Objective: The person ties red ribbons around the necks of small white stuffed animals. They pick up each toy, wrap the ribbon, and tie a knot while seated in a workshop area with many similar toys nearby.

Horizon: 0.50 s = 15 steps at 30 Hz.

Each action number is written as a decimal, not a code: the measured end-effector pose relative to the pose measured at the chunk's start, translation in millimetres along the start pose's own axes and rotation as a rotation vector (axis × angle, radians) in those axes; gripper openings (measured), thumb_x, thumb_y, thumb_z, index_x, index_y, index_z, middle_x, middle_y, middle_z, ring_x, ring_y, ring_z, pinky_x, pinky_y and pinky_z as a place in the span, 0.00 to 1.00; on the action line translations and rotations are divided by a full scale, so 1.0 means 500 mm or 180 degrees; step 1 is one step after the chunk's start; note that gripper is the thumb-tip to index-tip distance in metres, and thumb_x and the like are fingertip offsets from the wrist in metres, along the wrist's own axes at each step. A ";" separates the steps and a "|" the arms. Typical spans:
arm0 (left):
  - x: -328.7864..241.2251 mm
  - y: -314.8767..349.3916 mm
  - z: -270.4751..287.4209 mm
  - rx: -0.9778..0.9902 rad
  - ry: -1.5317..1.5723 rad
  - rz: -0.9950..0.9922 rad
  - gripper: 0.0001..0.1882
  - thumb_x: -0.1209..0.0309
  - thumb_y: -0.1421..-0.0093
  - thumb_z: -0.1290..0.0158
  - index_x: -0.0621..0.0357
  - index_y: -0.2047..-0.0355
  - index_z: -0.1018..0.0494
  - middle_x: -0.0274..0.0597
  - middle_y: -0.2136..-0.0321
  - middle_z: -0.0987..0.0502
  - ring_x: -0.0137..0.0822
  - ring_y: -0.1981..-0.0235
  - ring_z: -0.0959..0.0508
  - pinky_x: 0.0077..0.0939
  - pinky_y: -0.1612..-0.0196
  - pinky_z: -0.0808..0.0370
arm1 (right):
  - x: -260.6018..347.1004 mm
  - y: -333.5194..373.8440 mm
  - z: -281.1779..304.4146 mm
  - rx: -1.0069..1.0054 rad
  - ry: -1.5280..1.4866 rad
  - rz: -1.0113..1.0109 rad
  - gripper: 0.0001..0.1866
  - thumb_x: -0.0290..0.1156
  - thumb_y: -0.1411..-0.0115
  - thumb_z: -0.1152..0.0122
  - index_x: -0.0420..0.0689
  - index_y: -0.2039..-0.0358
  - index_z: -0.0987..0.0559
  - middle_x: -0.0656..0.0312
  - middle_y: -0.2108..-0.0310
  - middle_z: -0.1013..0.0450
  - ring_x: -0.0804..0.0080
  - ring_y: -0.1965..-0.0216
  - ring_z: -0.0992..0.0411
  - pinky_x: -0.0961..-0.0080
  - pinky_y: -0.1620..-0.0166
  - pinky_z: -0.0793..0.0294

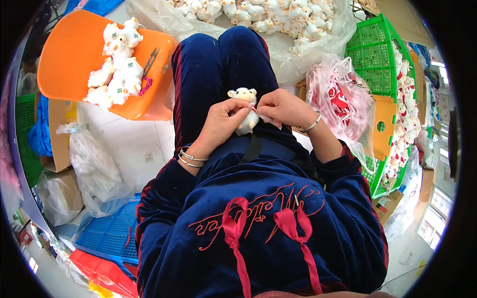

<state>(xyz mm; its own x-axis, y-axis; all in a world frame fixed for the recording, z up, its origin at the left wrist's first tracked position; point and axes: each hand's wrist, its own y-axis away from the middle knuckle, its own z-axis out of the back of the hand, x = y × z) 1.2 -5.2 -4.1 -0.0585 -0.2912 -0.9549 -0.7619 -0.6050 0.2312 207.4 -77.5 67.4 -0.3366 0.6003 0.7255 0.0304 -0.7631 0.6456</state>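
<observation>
A small white plush sheep with a cream face lies face up in my lap, its head away from me. At its neck shows a bit of thin reddish ribbon. My left hand is closed beside the sheep, thumb and forefinger pinching at the ribbon. From the other side my right hand is also closed, its fingertips pinched on the ribbon at the neck. Something pale hangs below the right fingers, too small to make out. Both hands partly cover the sheep's body.
An orange chair at the left bears several plush sheep, and dark scissors. Ahead lies a clear plastic sheet with many plush toys. At right are a bag of pink and red ribbons and a green crate.
</observation>
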 end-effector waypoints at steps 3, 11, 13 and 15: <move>-0.003 -0.002 -0.001 0.0047 -0.0075 0.0010 0.10 0.71 0.35 0.41 0.64 0.57 0.18 0.31 0.69 0.18 0.18 0.69 0.24 0.15 0.64 0.27 | -0.013 -0.002 -0.002 -0.0016 -0.0328 -0.0019 0.08 0.29 0.39 0.36 0.37 0.70 0.20 0.65 0.78 0.24 0.81 0.83 0.30 0.80 0.78 0.32; -0.016 -0.004 -0.002 0.0142 -0.0031 0.0078 0.10 0.71 0.35 0.41 0.64 0.58 0.18 0.32 0.69 0.18 0.19 0.68 0.23 0.15 0.63 0.26 | -0.046 -0.001 -0.019 -0.0018 -0.1463 0.0460 0.07 0.23 0.39 0.33 0.39 0.64 0.24 0.66 0.71 0.25 0.83 0.70 0.26 0.84 0.66 0.27; -0.020 -0.004 -0.001 0.0155 -0.0029 0.0106 0.10 0.71 0.34 0.41 0.64 0.58 0.18 0.32 0.69 0.18 0.19 0.68 0.23 0.15 0.63 0.26 | -0.050 0.002 -0.029 -0.0116 -0.1447 0.0616 0.07 0.22 0.39 0.34 0.39 0.62 0.24 0.67 0.70 0.24 0.84 0.69 0.27 0.85 0.64 0.26; -0.019 -0.005 0.000 0.0177 -0.0055 0.0117 0.10 0.71 0.34 0.41 0.64 0.58 0.18 0.32 0.68 0.18 0.19 0.68 0.23 0.15 0.62 0.26 | -0.054 0.007 -0.042 -0.0275 -0.1331 0.0758 0.08 0.21 0.38 0.35 0.39 0.60 0.24 0.67 0.69 0.25 0.84 0.68 0.27 0.85 0.62 0.26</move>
<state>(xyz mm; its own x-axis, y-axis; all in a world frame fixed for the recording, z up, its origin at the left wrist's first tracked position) 3.7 -1.0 4.5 -0.0978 -0.2994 -0.9491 -0.7936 -0.5520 0.2559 197.0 -101.3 45.0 0.0775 0.4378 0.8957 -0.0236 -0.8974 0.4407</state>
